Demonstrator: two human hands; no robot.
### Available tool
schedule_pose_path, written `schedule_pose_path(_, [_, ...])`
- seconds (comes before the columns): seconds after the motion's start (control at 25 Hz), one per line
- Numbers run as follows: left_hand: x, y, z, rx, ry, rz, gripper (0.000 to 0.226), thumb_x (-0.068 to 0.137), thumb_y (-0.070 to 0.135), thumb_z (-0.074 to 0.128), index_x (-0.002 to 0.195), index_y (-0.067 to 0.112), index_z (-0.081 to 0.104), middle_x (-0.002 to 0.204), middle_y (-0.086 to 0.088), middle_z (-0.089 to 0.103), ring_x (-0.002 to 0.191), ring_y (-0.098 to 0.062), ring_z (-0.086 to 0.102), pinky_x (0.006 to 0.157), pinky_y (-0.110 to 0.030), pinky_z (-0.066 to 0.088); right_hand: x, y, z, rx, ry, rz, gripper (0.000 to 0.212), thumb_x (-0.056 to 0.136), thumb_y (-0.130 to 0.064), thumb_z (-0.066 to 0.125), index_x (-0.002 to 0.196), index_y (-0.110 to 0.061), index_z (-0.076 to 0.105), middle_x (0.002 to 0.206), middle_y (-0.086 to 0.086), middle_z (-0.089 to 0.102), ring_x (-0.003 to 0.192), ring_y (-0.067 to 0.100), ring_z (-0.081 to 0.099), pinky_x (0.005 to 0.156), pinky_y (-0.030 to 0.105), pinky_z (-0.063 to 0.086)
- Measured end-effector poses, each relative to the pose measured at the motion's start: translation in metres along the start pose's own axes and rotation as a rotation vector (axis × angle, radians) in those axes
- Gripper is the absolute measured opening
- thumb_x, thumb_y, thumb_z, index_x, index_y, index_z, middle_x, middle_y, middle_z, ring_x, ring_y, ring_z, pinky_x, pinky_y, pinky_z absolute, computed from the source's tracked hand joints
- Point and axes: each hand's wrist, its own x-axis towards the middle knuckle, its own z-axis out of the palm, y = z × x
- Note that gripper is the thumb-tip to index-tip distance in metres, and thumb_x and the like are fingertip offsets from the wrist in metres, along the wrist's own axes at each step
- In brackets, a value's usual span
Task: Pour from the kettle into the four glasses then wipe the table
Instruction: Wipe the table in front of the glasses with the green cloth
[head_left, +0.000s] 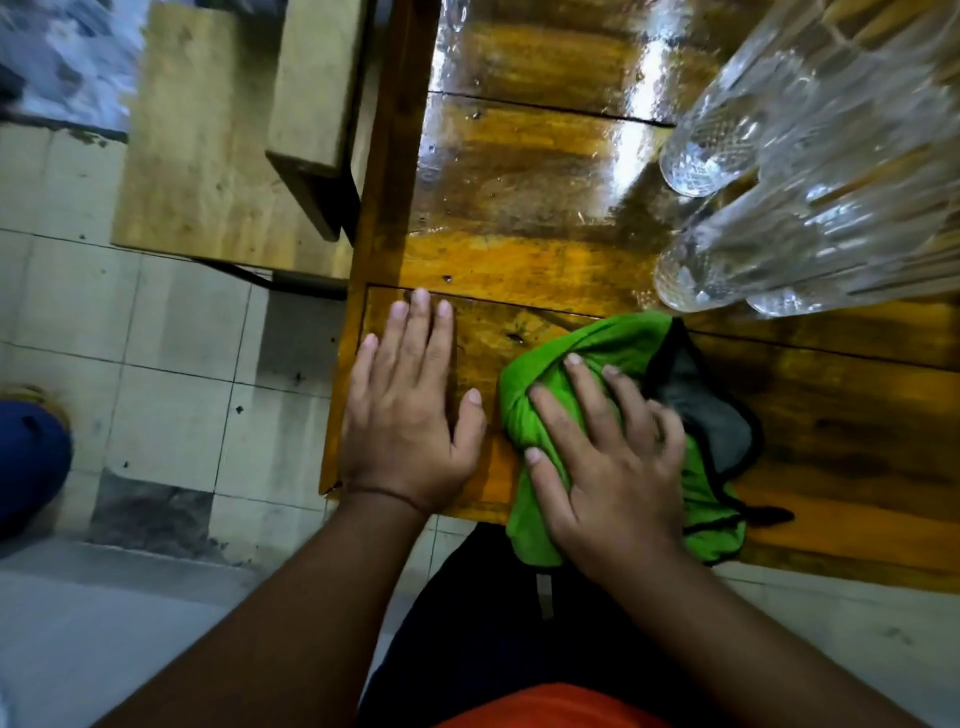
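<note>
The left hand lies flat on the wooden counter at its near left corner, fingers stretched out and slightly apart, holding nothing. Just beside it, the right hand presses down on a bunched green cloth with a dark border and a grey underside, fingers spread over the fabric rather than curled round it. The cloth sits at the near edge, its long axis running from that edge toward the far right, and part of it hangs over the edge. Beyond the cloth, along the right side, stand clear patterned glasses, close together. The far planks shine wet. A wooden bench stands on the tiled floor off the left edge.
</note>
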Motion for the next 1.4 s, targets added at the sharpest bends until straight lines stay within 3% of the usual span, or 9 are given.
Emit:
schedule_pose_path(0.2, [0.001,0.0,0.0,0.017,-0.013,-0.008,0.079,0.086,0.042,0.044,0.157,0.016,0.024,0.166,-0.005,0.017,0.154,-0.018,0.011,0.123,-0.037,0.001,0.054,-0.026,-0.002,0.033,0.024,0.022,0.055,0.091,-0.052,0.045,0.145,-0.04,0.044,0.163,-0.004,0.032,0.151,0.021,0.024,0.115,0.052,0.019])
schedule_pose_path(0.44, [0.001,0.001,0.0,0.05,0.003,0.002,0.079,0.085,0.044,0.045,0.156,0.016,0.026,0.166,-0.007,0.02,0.153,-0.021,0.016,0.122,-0.041,0.007,-0.014,0.005,0.001,-0.032,-0.011,-0.037,0.056,0.092,-0.053,0.046,0.146,-0.039,0.045,0.162,-0.002,0.034,0.15,0.023,0.028,0.116,0.054,0.021])
schedule_pose_path(0.68, [0.002,0.001,0.002,0.07,0.011,-0.003,0.08,0.085,0.045,0.044,0.156,0.016,0.026,0.166,-0.007,0.019,0.153,-0.021,0.016,0.122,-0.043,0.01,0.056,-0.025,-0.003,0.074,0.057,0.191,0.057,0.092,-0.053,0.044,0.147,-0.039,0.041,0.163,-0.004,0.031,0.152,0.02,0.023,0.116,0.054,0.016])
schedule_pose_path(0.88, [-0.001,0.0,0.004,0.043,0.038,-0.001,0.078,0.084,0.044,0.046,0.156,0.017,0.028,0.165,-0.006,0.021,0.153,-0.021,0.017,0.122,-0.042,0.01,-0.013,0.009,0.005,0.007,0.068,0.061,0.058,0.092,-0.053,0.047,0.147,-0.035,0.045,0.16,0.001,0.038,0.148,0.027,0.032,0.115,0.053,0.022])
schedule_pose_path(1.0, [-0.001,0.0,0.004,0.04,0.039,0.0,0.078,0.085,0.044,0.045,0.156,0.017,0.028,0.166,-0.006,0.021,0.153,-0.021,0.016,0.122,-0.042,0.008,-0.025,0.014,0.007,0.002,0.056,0.099,0.057,0.09,-0.054,0.047,0.144,-0.036,0.047,0.159,0.001,0.039,0.147,0.027,0.032,0.113,0.054,0.022])
schedule_pose_path(1.12, [0.001,-0.001,0.004,0.041,0.034,0.008,0.077,0.086,0.045,0.044,0.156,0.018,0.027,0.166,-0.006,0.02,0.153,-0.021,0.015,0.122,-0.041,0.007,0.017,-0.004,0.003,0.07,0.073,0.219,0.057,0.09,-0.054,0.045,0.145,-0.04,0.043,0.162,-0.003,0.034,0.149,0.023,0.027,0.114,0.053,0.018])
schedule_pose_path(1.2, [0.0,-0.001,0.004,0.045,0.036,0.004,0.077,0.086,0.045,0.044,0.156,0.019,0.026,0.166,-0.006,0.02,0.153,-0.021,0.015,0.122,-0.041,0.006,0.031,-0.007,0.001,0.077,0.083,0.204,0.058,0.091,-0.055,0.045,0.146,-0.04,0.041,0.163,-0.004,0.033,0.149,0.023,0.026,0.114,0.053,0.019])
schedule_pose_path(1.4, [-0.002,0.0,0.003,0.032,0.021,0.013,0.076,0.088,0.047,0.041,0.157,0.019,0.024,0.166,-0.006,0.018,0.153,-0.022,0.014,0.122,-0.043,0.008,-0.04,0.04,0.005,0.019,0.076,0.151,0.059,0.093,-0.058,0.042,0.148,-0.035,0.044,0.162,0.0,0.034,0.148,0.027,0.03,0.114,0.052,0.023])
